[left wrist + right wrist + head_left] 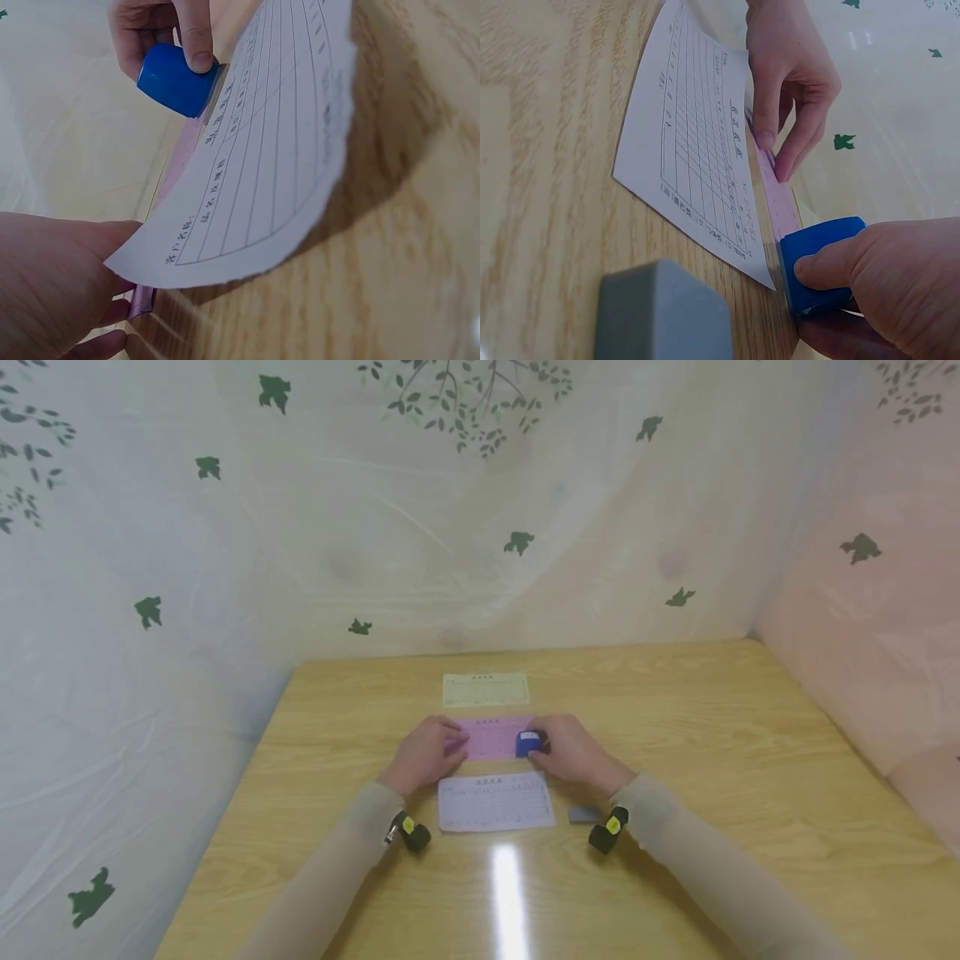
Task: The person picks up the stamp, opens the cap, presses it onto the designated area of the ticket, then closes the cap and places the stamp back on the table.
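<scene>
I have the blue block [527, 747], which I judge to be a stamp, at the right end of the pink slip [491, 743], midway in a row of papers on the bench [750, 735]; whether it bears on the paper I cannot tell. My right grip [572, 750] pinches it, thumb on the near side; my left grip [427, 754] has bent fingers at the slip's left end, whether pinching or only pressing I cannot tell. The step in hand looks like placing or making a mark there, so the next move would call for a level, straight push with the slip kept flat. Just nearer me lies the white slip [495, 803], its left end curling up, easy to drag. The grey block [582, 815] sits just off its right edge. Beyond the pink one lies the yellow slip [486, 689], near the bench's far edge. Both side edges stand well apart from my work, leaving room sideways.
</scene>
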`<state>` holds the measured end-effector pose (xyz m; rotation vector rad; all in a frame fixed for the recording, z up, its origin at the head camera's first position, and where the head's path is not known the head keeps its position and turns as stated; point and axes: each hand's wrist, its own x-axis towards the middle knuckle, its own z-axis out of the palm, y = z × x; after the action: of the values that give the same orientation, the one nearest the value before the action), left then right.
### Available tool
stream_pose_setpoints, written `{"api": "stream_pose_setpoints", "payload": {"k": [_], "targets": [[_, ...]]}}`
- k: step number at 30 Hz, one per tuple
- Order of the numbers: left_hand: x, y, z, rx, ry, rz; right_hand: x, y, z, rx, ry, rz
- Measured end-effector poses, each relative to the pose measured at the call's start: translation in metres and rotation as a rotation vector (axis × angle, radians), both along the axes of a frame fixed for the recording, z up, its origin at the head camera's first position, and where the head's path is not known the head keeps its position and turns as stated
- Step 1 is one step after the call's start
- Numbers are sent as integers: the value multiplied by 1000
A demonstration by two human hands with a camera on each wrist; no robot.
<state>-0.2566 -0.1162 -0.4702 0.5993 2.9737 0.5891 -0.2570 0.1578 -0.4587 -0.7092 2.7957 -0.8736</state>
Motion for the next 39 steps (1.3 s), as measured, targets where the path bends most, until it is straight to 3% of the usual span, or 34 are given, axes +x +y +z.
{"api": "stream_pose_setpoints", "payload": {"k": [15, 27, 34, 39], "targets": [[1, 0, -1, 2, 13, -21, -2, 2, 3, -8, 3, 18], [-2, -2, -5, -11, 58, -48, -8, 6, 28, -54, 36, -21], [-1, -4, -3, -7, 125, -96, -6, 12, 33, -81, 77, -13], [0, -6, -1, 58, 131, -57, -4, 16, 36, -98, 74, -7]]}}
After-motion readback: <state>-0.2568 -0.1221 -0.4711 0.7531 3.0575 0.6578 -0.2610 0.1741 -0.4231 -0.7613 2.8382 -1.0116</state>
